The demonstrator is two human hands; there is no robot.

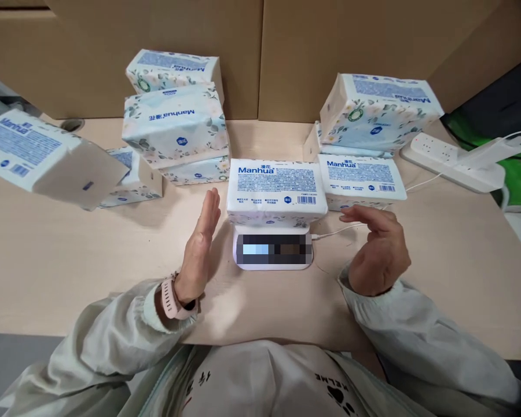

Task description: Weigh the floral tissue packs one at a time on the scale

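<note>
A white and blue tissue pack point(276, 191) lies on a small white scale point(272, 267), whose display is blurred. My left hand point(201, 249), with a pink watch band at the wrist, is held upright just left of the pack, fingers extended, holding nothing. To the right of the scale, my right hand point(380, 249) hovers with bent fingers apart from the thumb side, touching no pack. Another tissue pack point(360, 176) sits right beside the one on the scale, beyond my right fingertips.
Stacked tissue packs point(176, 124) stand at the back left, others point(377, 113) at the back right. A tilted pack point(47, 156) is at the far left. A power strip point(454, 162) lies right. Cardboard boxes point(351, 46) line the table's point(451, 278) back.
</note>
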